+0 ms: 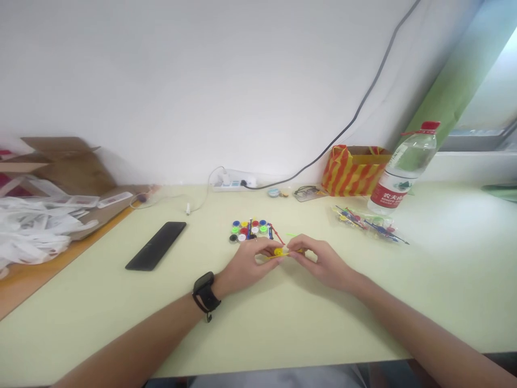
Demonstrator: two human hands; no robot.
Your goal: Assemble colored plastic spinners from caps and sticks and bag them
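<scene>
Over the middle of the pale green table [250,323], my left hand [252,264] and my right hand [321,261] meet fingertip to fingertip. Both pinch small yellow plastic parts [278,251], one of them round and one thin and long. A dark watch is on my left wrist. Just beyond my left hand lie several small round discs [244,230] in red, blue, green, yellow, white and black. Blue sticks [270,231] and a red stick [277,234] stand or lean beside them. My fingers hide part of the yellow pieces.
A black phone-like slab [156,246] lies left; white straps [36,229] and a cardboard box [75,161] are far left. Behind are a power strip [234,184] and striped bag [351,172]. A bottle [404,172] and bagged plastic parts [371,223] stand and lie right.
</scene>
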